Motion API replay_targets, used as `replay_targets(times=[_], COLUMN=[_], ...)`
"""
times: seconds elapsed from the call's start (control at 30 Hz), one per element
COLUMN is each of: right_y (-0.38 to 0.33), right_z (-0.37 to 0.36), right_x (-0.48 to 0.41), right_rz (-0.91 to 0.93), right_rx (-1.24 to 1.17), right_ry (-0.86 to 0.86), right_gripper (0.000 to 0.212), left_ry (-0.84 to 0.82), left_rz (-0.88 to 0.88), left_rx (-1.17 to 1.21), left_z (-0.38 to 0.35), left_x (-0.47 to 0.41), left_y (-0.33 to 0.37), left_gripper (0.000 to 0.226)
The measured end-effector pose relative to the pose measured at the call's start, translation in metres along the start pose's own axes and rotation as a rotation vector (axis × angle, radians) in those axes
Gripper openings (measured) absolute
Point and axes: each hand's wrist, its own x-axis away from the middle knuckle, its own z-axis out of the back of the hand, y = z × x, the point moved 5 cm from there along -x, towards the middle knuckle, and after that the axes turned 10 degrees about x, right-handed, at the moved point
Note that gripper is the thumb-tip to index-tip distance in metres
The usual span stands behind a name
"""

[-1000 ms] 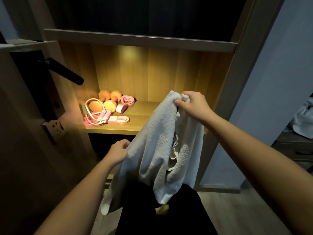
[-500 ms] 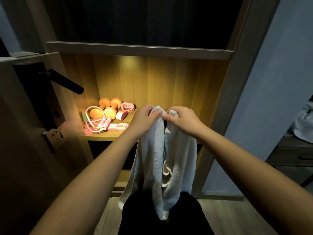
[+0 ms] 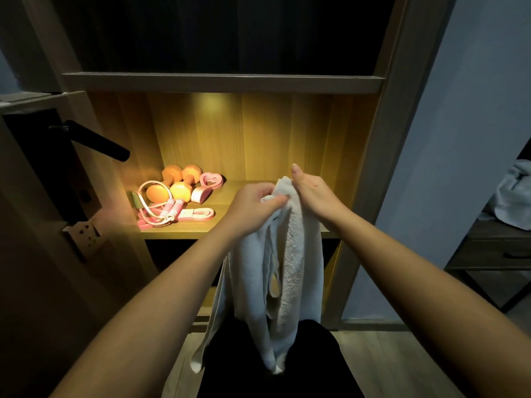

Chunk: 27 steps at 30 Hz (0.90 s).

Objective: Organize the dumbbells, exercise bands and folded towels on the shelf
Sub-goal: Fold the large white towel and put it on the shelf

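A white towel [image 3: 290,271] hangs in long folds in front of the lit wooden shelf [image 3: 258,232]. My left hand [image 3: 254,201] and my right hand [image 3: 311,193] both pinch its top edge, side by side, just above the shelf's front. At the shelf's left end lie two orange dumbbells [image 3: 178,186], a pink heart-shaped band [image 3: 209,183], a flat pink band [image 3: 198,214] and a pink-handled skipping rope [image 3: 161,209].
An open door with a black lever handle [image 3: 97,143] stands close on the left. A blue wall [image 3: 459,168] is to the right, with a dark side table [image 3: 494,254] carrying another pale towel [image 3: 514,196]. Dark compartments lie above and below the shelf.
My left hand rose from the towel's lower edge to the top beside my right hand. The towel now hangs doubled, and both hands have shifted slightly right.
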Motion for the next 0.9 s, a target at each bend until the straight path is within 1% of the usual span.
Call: replay_targets(times=[0.07,0.13,0.17,0.2,0.27,0.3,0.37,0.43,0.57,0.63,0.73,0.77,0.8,0.87,0.9], right_y=[0.018,0.047,0.061,0.074,0.093,0.1,0.115,0.132,0.178,0.195,0.213,0.219,0.225,0.238,0.245], right_z=[-0.004,-0.005,-0.005,-0.006,-0.013,-0.017,-0.024,-0.026,-0.02,-0.015,-0.013,-0.015,-0.016,-0.016,-0.015], right_x=[0.006,0.013,0.017,0.022,0.034,0.039,0.043,0.043,0.062,0.077,0.098,0.105,0.113,0.129,0.136], right_rz=[0.012,-0.019,-0.047,-0.079,-0.143,-0.165,-0.193,-0.232,-0.377,-0.421,-0.456,-0.468,-0.48,-0.497,-0.51], right_rx=[-0.04,0.035,0.081,0.121,0.187,0.221,0.3,0.431,0.613,0.69,0.759,0.773,0.78,0.773,0.763], right_ry=[-0.129,-0.211,-0.254,-0.318,-0.464,-0.51,-0.5,-0.426,-0.393,-0.348,-0.307,-0.322,-0.356,-0.393,-0.377], right_gripper=[0.055,0.064,0.063,0.057,0.031,0.018,0.014,0.011,0.008,0.014,0.029,0.029,0.023,0.008,0.013], left_ry=[0.126,0.28,0.348,0.404,0.477,0.498,0.535,0.58,0.67,0.683,0.639,0.634,0.64,0.654,0.653], left_rz=[-0.004,-0.011,-0.006,0.002,0.013,0.008,-0.004,-0.014,-0.024,-0.03,-0.034,-0.029,-0.018,0.003,0.012], left_rx=[-0.006,-0.014,0.0,0.027,0.073,0.085,0.094,0.102,0.165,0.171,0.115,0.117,0.132,0.164,0.162], left_z=[0.015,0.038,0.05,0.06,0.073,0.076,0.078,0.08,0.089,0.09,0.079,0.074,0.072,0.071,0.07], left_x=[-0.001,-0.003,-0.005,-0.007,-0.013,-0.015,-0.02,-0.022,-0.024,-0.025,-0.028,-0.029,-0.029,-0.031,-0.031], left_y=[0.001,0.001,0.001,0.0,-0.001,-0.002,-0.004,-0.005,-0.006,-0.005,-0.006,-0.009,-0.012,-0.018,-0.021], left_gripper=[0.016,0.023,0.024,0.023,0.02,0.021,0.025,0.03,0.019,0.018,0.016,0.014,0.013,0.014,0.014])
